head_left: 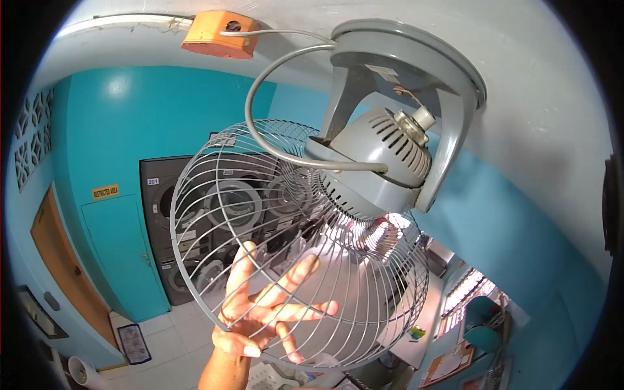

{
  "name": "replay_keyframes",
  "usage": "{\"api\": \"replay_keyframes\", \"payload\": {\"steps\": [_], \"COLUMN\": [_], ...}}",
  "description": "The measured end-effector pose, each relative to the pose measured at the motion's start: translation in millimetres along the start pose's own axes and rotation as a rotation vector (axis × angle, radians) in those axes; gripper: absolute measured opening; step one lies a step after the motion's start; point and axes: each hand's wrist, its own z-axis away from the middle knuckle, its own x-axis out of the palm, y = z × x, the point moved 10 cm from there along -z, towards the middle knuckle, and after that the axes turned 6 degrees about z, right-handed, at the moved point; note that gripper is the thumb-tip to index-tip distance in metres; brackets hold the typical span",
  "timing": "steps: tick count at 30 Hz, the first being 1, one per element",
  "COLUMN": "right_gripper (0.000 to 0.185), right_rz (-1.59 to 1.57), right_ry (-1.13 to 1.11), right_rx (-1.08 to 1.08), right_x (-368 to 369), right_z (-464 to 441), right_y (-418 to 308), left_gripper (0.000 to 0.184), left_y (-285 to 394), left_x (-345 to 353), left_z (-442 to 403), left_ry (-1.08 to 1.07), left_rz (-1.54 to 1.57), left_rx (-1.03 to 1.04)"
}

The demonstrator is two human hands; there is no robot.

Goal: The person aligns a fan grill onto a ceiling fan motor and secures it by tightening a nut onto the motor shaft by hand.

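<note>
A grey ceiling-mounted fan (377,159) hangs above me, its bracket fixed to the white ceiling. Its round wire guard (221,156) flares out below the motor housing, and washers show through the wires. My left hand (260,315) reaches up from below to the near lower rim of this guard. The thumb crosses over the rim wire on my side. The fingers are spread behind the wires, with the palm towards me. A grey cable (253,97) loops from the bracket down to the motor. My right hand does not show.
An orange junction box (221,36) sits on the ceiling, wired to the fan. Front-loading machines (234,205) line the teal wall beside a teal door (123,253). A mat (134,343) lies on the tiles. At lower right are a white counter (416,325) and a clipboard (448,364).
</note>
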Motion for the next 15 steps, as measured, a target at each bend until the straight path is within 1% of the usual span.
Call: {"api": "replay_keyframes", "payload": {"steps": [1, 2, 3, 4, 5, 6, 7, 8, 9, 11, 12, 14, 15], "right_gripper": [0.034, 0.043, 0.047, 0.043, 0.037, 0.034, 0.034, 0.029, 0.027, 0.042, 0.042, 0.026, 0.026], "right_rz": [0.161, -0.273, -0.361, -0.438, -0.311, -0.316, -0.313, -0.289, -0.333, -0.557, -0.571, -0.674, -0.687], "right_ry": [0.026, 0.111, 0.127, 0.384, 0.667, 0.727, 0.973, 1.182, 1.098, 0.931, 0.923, 1.106, 1.098], "right_rx": [-0.176, 0.106, -0.025, -0.204, -0.380, -0.597, -0.607, -0.602, -0.875, -1.194, -1.205, -1.254, -1.260], "right_x": [-19, -54, -85, -130, -183, -200, -231, -237, -255, -266, -265, -265, -268], "right_z": [-3, 0, -28, -20, -20, -8, -2, 14, 6, -8, -18, -20, -28], "right_y": [-43, -43, -20, -84, -104, -175, -194, -228, -226, -260, -272, -277, -273], "left_gripper": [0.104, 0.104, 0.104, 0.100, 0.100, 0.100, 0.100, 0.100, 0.100, 0.099, 0.100, 0.099, 0.099], "left_y": [-2, 0, 3, 5, 8, 10, 10, 10, 11, 13, 15, 17, 17], "left_x": [-2, -3, -2, 3, 2, 1, 0, 1, 2, 3, 4, 8, 10], "left_z": [1, 1, 2, -1, -1, 0, 0, -1, -2, -5, -7, -9, -10], "left_ry": [0.010, -0.001, -0.014, -0.026, -0.022, -0.005, 0.009, 0.009, 0.012, 0.012, -0.004, -0.006, -0.007], "left_rz": [-0.011, -0.010, -0.009, -0.040, -0.058, -0.045, -0.034, -0.049, -0.059, -0.087, -0.065, -0.032, -0.046], "left_rx": [-0.012, 0.007, 0.027, 0.051, 0.035, 0.037, 0.038, 0.027, 0.033, 0.029, 0.044, 0.054, 0.048]}}
